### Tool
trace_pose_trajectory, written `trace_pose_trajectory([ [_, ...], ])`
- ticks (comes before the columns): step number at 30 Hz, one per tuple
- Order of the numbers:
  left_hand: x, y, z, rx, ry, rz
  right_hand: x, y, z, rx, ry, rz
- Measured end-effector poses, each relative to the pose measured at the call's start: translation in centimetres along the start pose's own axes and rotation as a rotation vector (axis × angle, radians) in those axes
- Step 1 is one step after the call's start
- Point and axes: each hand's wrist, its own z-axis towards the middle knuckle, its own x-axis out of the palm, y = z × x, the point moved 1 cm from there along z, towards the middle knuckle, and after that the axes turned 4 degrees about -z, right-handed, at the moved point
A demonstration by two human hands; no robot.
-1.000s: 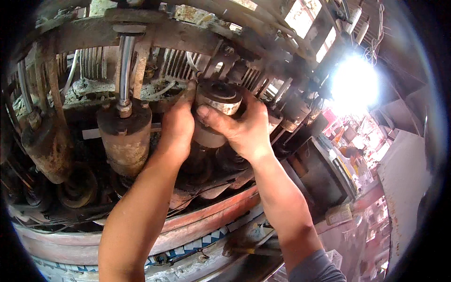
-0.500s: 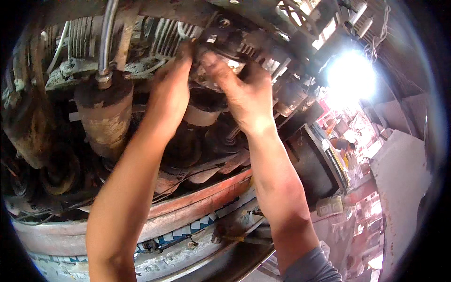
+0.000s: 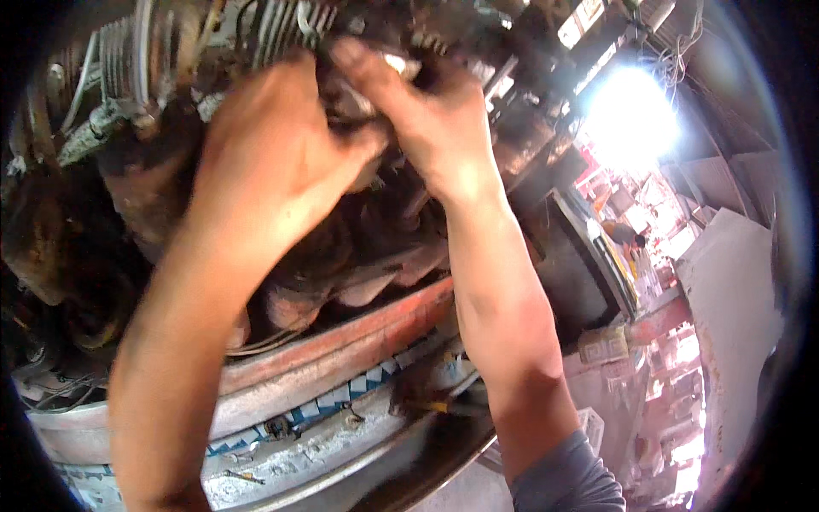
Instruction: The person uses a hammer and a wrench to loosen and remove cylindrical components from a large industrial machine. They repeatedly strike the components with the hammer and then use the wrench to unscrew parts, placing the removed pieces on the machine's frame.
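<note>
I am looking up at the grimy underside of an engine [image 3: 281,30] with pale cooling fins. My left hand [image 3: 273,162] and my right hand [image 3: 426,119] are both raised against it, fingers curled around a greasy cylindrical metal part [image 3: 363,98]. The part is almost wholly hidden between my palms, and only a dark sliver and a pale edge show. The picture is blurred around the hands. My forearms rise from the lower edge, and a grey sleeve [image 3: 567,478] covers the right upper arm.
A rusty canister [image 3: 141,192] hangs left of my hands. Below runs a curved red and grey metal rim [image 3: 341,346] with blue-white markings. A dark box-shaped housing [image 3: 572,256] sits to the right, beyond it a bright opening [image 3: 631,119] and a grey panel [image 3: 734,299].
Both hands have pushed the cylindrical part upward and deeper into the engine. It was plainly visible a second ago and is now mostly covered. The view has moved closer.
</note>
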Motion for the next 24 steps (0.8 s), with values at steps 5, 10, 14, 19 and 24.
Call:
trace_pose_trajectory([
  [5, -0.4, -0.2, 0.4, -0.007, -0.01, 0.049, -0.2, -1.2, -0.3, -0.007, -0.1, -0.053],
  [10, -0.4, 0.7, 0.5, 0.109, -0.084, -0.189, 0.3, -1.3, -3.5, 0.073, -0.164, 0.001],
  [14, 0.2, 0.3, 0.7, -0.075, 0.057, -0.352, 1.7, -5.3, -5.7, 0.407, -0.038, 0.264],
  [19, 0.0, 0.8, 1.2, 0.108, -0.039, -0.327, 3.6, -5.1, -5.1, 0.462, -0.087, 0.619],
  [24, -0.3, -4.2, -0.2, -0.072, 0.117, -0.345, 3.0, -4.6, -4.9, 0.436, -0.148, 0.594],
])
